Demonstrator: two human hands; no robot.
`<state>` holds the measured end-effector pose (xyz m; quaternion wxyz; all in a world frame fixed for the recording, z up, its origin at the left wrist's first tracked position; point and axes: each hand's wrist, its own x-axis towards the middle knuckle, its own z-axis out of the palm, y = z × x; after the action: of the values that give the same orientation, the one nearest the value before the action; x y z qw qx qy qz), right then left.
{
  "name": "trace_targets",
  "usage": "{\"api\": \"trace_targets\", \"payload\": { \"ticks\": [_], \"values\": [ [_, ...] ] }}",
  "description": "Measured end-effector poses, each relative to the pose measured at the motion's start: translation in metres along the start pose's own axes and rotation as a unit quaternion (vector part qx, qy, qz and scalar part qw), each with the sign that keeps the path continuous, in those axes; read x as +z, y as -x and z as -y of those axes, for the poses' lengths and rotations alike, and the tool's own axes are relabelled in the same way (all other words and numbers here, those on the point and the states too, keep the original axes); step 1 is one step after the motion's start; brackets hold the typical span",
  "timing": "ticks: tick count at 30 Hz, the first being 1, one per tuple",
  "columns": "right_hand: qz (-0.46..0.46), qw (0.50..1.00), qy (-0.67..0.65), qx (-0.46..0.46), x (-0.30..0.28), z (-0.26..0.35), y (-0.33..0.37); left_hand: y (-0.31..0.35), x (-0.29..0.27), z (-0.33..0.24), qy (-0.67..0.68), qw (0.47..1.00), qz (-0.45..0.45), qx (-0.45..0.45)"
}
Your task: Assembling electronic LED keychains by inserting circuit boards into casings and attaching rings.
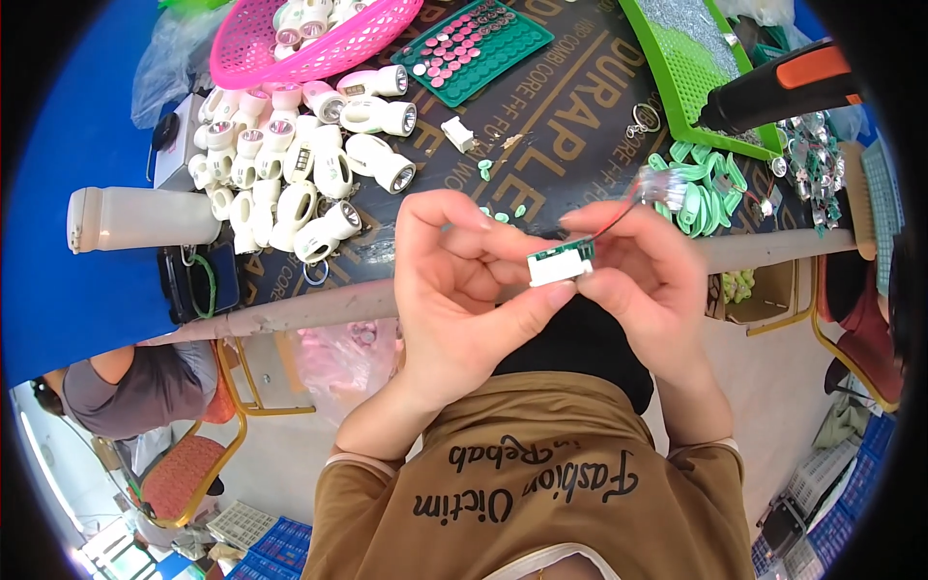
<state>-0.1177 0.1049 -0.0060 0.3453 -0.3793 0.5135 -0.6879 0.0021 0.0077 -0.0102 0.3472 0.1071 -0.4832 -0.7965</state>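
Note:
My left hand (449,290) and my right hand (652,275) meet above the table's near edge. Between their thumbs and fingers they pinch a small white plastic block with a green circuit board (561,263) along its far side. Red and black wires (616,220) run from the board past my right fingers. They lead to a clear, shiny lamp piece (663,188), slightly blurred, over a heap of light-green plastic parts (710,193). Another white block (458,135) lies on the table beyond my left hand, and a few loose green bits (485,169) lie nearby.
Several white flashlights (290,174) crowd the left, below a pink basket (319,75). A green tray of round pink-topped pieces (474,48) lies at the back. On the right are a bright green bin (667,77), a black-and-orange tool (783,87) and circuit pieces (815,164). A person (145,387) sits lower left.

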Motion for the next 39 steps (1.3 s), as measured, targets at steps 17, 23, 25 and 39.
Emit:
{"api": "trace_targets", "payload": {
  "ticks": [17,23,25,39],
  "values": [
    [-0.023,0.993,-0.103,0.048,0.016,-0.022,-0.001,0.006,-0.018,0.027,0.077,0.993,-0.063,0.069],
    [-0.027,0.988,-0.132,0.072,0.018,-0.022,-0.003,0.01,-0.028,0.032,0.044,0.995,-0.036,0.081],
    [-0.027,0.992,-0.118,0.042,0.017,-0.025,-0.004,0.009,-0.027,0.032,0.035,0.995,-0.031,0.087],
    [-0.039,0.998,-0.023,-0.048,0.019,-0.035,-0.006,0.01,-0.024,0.03,0.035,0.994,-0.05,0.09]
  ]
}}
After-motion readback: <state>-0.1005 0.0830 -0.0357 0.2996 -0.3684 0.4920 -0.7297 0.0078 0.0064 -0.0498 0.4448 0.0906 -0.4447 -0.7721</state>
